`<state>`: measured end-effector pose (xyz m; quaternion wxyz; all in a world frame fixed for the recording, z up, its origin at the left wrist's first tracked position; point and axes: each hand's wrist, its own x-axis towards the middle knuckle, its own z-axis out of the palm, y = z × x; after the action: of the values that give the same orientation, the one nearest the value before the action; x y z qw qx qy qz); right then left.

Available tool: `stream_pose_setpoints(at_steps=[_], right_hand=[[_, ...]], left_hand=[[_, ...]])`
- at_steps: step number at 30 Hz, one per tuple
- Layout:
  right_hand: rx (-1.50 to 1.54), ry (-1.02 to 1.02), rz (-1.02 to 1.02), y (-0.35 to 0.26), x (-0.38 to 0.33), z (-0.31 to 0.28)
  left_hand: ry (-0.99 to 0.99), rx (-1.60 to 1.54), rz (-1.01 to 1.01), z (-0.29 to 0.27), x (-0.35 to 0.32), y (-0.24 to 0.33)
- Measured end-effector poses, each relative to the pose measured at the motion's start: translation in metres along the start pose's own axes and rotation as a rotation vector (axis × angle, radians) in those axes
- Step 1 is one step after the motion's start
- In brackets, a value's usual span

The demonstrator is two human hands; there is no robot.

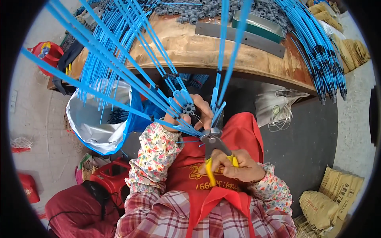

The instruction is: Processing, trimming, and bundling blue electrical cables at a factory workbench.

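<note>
Left hand: I saw the left hand (203, 107) with its grip closed around a dark grey hub (189, 108), thumb on one side and fingers on the other.
Hub: it sat in that grip above the lap, short of the tabletop (174, 45), with long blue rods (105, 73) fanning up and outward around it.
Wire: a thin wire (197, 117) showed just beside the hub, between thumb and fingers.
Right hand: I had the right hand (244, 169) in view with its grip clamped on yellow-handled pliers (216, 144).
Pliers: their head pointed up toward the left fingertips, near the lower rod ends; I could not tell whether the jaws met.
Lap: a red apron (244, 135) lay under both hands.
Tabletop: I made out grey fittings (204, 12) along the far side, a flat metal bar (240, 38), a green tray (262, 33) behind it, and a rod bundle (319, 55) with black joints overhanging the right end.
Beside the tabletop: on the left, a blue bag (125, 143) with a pale lining stood open.
Lower right: brown sacks (321, 208) lay by the wall.
</note>
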<state>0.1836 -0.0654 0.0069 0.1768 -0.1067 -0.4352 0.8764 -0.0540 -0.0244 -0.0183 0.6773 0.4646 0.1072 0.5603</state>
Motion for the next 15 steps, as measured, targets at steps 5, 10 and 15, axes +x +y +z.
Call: stream_pose_setpoints(at_steps=[5,10,15], right_hand=[[0.302,-0.104,0.057,0.0061,0.0057,0.0013],[0.578,-0.134,0.124,0.0039,0.0019,0.0053],[0.630,-0.183,0.103,0.0097,-0.0033,0.0083]], left_hand=[[-0.038,0.034,-0.041,-0.0018,-0.0029,-0.0080],[-0.052,0.043,-0.129,0.0039,0.0014,-0.0023],[-0.067,0.016,-0.199,0.0045,0.0047,0.0014]])
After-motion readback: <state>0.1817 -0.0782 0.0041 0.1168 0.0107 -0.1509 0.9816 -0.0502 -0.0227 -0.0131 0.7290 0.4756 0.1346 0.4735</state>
